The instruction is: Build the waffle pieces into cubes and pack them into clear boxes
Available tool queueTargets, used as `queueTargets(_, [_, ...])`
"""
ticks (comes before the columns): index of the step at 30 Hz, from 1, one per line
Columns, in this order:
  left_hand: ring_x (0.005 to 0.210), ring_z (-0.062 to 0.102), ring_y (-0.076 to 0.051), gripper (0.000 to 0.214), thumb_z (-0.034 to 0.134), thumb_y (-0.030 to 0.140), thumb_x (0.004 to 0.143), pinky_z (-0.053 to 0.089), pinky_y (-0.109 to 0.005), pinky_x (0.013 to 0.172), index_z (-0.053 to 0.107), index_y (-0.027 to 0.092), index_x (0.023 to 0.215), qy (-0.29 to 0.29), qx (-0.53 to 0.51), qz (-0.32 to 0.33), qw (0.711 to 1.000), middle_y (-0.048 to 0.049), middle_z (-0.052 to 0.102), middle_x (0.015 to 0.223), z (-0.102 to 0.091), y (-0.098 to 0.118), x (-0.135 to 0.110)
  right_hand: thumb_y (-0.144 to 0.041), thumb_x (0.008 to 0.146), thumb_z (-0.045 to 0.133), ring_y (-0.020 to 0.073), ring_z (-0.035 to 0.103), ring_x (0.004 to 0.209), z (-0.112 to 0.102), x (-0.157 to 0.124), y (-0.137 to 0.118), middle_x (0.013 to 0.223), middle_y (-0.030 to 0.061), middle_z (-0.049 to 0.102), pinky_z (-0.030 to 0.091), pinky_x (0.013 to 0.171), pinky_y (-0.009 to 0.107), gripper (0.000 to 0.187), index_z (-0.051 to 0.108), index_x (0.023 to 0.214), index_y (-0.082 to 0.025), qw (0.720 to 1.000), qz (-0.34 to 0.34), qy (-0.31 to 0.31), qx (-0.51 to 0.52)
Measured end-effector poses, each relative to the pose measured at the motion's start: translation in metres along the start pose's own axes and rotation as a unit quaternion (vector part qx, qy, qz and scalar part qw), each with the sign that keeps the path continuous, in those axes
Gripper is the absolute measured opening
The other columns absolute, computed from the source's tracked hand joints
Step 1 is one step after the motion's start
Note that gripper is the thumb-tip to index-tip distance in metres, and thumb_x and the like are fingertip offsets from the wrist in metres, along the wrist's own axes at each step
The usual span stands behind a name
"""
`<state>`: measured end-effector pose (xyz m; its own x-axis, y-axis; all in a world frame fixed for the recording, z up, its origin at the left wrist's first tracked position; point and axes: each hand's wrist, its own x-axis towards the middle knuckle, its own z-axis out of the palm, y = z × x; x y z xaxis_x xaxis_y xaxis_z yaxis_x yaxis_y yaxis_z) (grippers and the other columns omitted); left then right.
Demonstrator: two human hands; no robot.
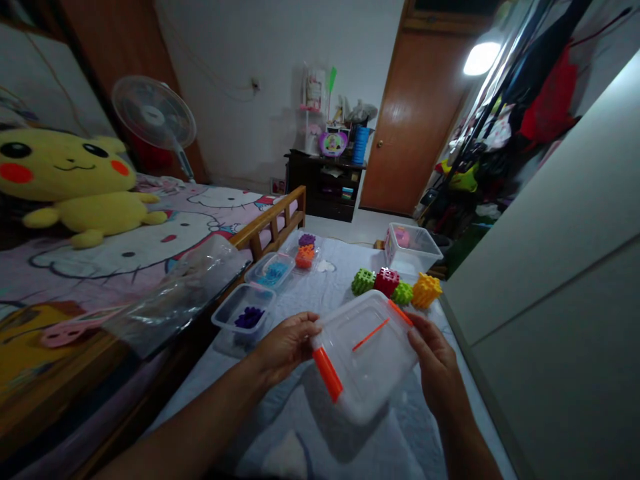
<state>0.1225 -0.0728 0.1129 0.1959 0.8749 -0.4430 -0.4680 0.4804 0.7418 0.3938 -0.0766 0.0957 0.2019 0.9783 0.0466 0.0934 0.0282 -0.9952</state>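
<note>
Both hands hold a clear plastic lidded container [367, 360] with orange clips above a pale quilted mattress [345, 280]. My left hand [286, 347] grips its left edge near an orange clip [327, 373]. My right hand [434, 363] grips its right edge. Beyond it lie several toy block clusters: green [363, 281], red [387, 281], light green [402, 293] and yellow [426, 290]. To the left stand small open tubs, one with purple pieces [249, 317], one with blue pieces [274, 271] and one with orange and purple pieces [305, 253].
A larger clear bin [412, 248] stands at the far end of the mattress. A wooden bed rail [270, 227] and a bed with a yellow plush toy [75, 183] lie left, with a crumpled plastic bag [185, 290]. A white cabinet wall [550, 267] rises right.
</note>
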Motion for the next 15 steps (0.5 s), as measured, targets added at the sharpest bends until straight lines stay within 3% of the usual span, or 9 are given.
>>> queueTargets(3, [0.060, 0.058, -0.011, 0.032, 0.079, 0.020, 0.061, 0.048, -0.022, 0.058, 0.060, 0.016, 0.086, 0.045, 0.016, 0.034, 0.998, 0.0011, 0.061, 0.072, 0.000, -0.003, 0.020, -0.051, 0.082, 0.064, 0.0301, 0.060, 0.116, 0.000, -0.011, 0.012, 0.126, 0.0091, 0.065, 0.050, 0.096, 0.045, 0.049, 0.063, 0.122, -0.023, 0.999, -0.007, 0.022, -0.029])
queueTargets(7, [0.058, 0.056, -0.010, 0.034, 0.079, 0.028, 0.063, 0.046, -0.021, 0.056, 0.058, 0.016, 0.086, 0.086, 0.022, 0.110, 0.990, 0.0023, 0.061, 0.071, 0.003, -0.008, 0.039, -0.047, 0.082, 0.062, 0.0300, 0.052, 0.124, -0.002, -0.025, 0.017, 0.129, 0.0098, 0.059, 0.040, 0.108, 0.049, 0.044, 0.063, 0.119, -0.023, 0.986, -0.088, 0.036, -0.137])
queueTargets(12, [0.062, 0.059, -0.011, 0.037, 0.078, 0.030, 0.066, 0.049, -0.023, 0.061, 0.057, 0.018, 0.093, 0.077, 0.014, 0.146, 0.986, 0.0020, 0.063, 0.077, 0.012, -0.010, 0.035, -0.045, 0.088, 0.057, 0.0305, 0.052, 0.117, -0.006, -0.039, 0.009, 0.123, 0.0118, 0.054, 0.045, 0.102, 0.054, 0.041, 0.057, 0.123, -0.025, 0.956, -0.137, 0.022, -0.258])
queueTargets(15, [0.074, 0.064, -0.014, 0.042, 0.076, 0.029, 0.069, 0.051, -0.025, 0.068, 0.058, 0.019, 0.106, 0.044, 0.014, 0.155, 0.987, -0.0027, 0.067, 0.094, 0.016, -0.014, 0.025, -0.044, 0.088, 0.059, 0.0315, 0.051, 0.117, -0.007, -0.039, 0.002, 0.120, 0.0123, 0.054, 0.043, 0.103, 0.057, 0.040, 0.057, 0.122, -0.024, 0.934, -0.177, 0.018, -0.310])
